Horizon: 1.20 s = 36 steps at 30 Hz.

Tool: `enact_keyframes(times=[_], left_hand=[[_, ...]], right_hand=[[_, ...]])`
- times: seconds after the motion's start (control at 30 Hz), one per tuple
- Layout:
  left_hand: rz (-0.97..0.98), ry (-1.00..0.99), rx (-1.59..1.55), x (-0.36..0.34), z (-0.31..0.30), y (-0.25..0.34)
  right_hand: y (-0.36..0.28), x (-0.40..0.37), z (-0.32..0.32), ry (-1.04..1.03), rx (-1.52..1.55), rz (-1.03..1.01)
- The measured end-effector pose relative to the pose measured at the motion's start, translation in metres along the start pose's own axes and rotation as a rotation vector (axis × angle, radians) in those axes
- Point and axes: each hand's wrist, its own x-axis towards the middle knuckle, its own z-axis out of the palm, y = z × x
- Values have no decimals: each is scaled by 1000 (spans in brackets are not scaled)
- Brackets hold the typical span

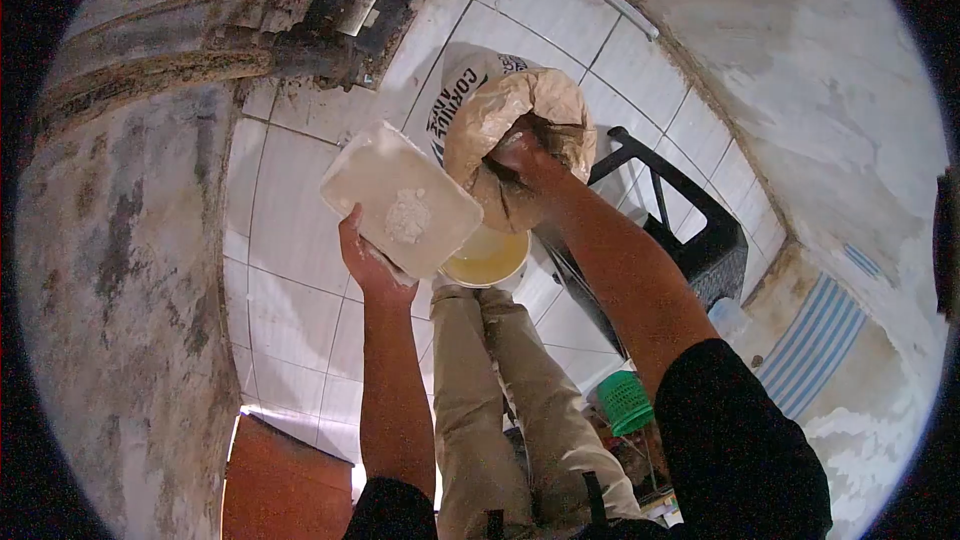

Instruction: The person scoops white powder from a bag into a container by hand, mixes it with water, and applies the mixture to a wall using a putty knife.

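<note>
My left hand (pixel 374 258) grips the lower edge of a white rectangular plastic tub (pixel 370 175), thumb over the rim. A small heap of white powder (pixel 408 216) lies in it. My right hand (pixel 522 150) reaches into the open mouth of a printed paper sack (pixel 470 135) with a rolled-down brown rim; its fingers are hidden inside. Below the sack, between the tub and my legs, stands a round bucket (pixel 487 278) with yellowish liquid or residue in it, partly covered by the tub.
White tiles (pixel 300 210) cover the floor. A black plastic stool (pixel 700 200) lies right of the sack. A green basket (pixel 623 402) is near my right leg. Pipes and a dark fitting (pixel 355 25) are at upper left. Stained walls (pixel 130 270) stand close on both sides.
</note>
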Motion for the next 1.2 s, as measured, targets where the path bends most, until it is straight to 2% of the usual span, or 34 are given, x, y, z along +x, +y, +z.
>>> enact_keyframes(times=[0.07, 0.1, 0.17, 0.2, 0.47, 0.5, 0.57, 0.67, 0.77, 0.9, 0.97, 1.0, 1.07, 1.1, 1.13, 1.2], left_hand=[[22, 24, 17, -2, -2, 0], [28, 25, 17, -1, -4, -1], [33, 27, 21, -2, -8, -2], [23, 40, 12, -4, -6, -2], [38, 6, 11, -7, -11, -11], [24, 3, 5, -8, -11, -11], [12, -7, -2, -10, -10, -13], [25, -18, 7, -13, -12, -16], [49, -60, 4, -19, -10, -18], [47, -33, 3, -31, -8, -17], [46, -23, 4, -36, -6, -17], [42, -19, -3, -38, -7, -17], [43, -25, -15, -44, -5, -17], [36, -19, -8, -48, -4, -18], [28, -11, -1, -51, -3, -18], [26, -21, 0, -53, 1, -18]], right_hand=[[-87, -38, -12, -102, 1423, 100], [-89, -33, -12, -105, 1424, 97], [-94, -20, -9, -6, 395, -38], [-94, -18, -7, -6, 398, -40], [-72, -13, 16, -15, 1122, 503], [-63, -11, 18, -13, 1122, 503], [-47, -4, 19, -31, 1199, 381], [-47, -9, 16, -45, 1266, 299], [-104, -24, -2, 5, 1370, 277], [-88, -19, 0, 46, 1371, 275], [-74, -17, 3, 214, 1277, 405], [-75, -22, 2, 212, 1273, 397], [-86, -43, 1, 199, 1006, 281], [-101, -59, 3, 136, 1157, 104], [-126, -70, -1, 133, 1153, 93], [-168, -86, -7, 391, 1024, 430]])
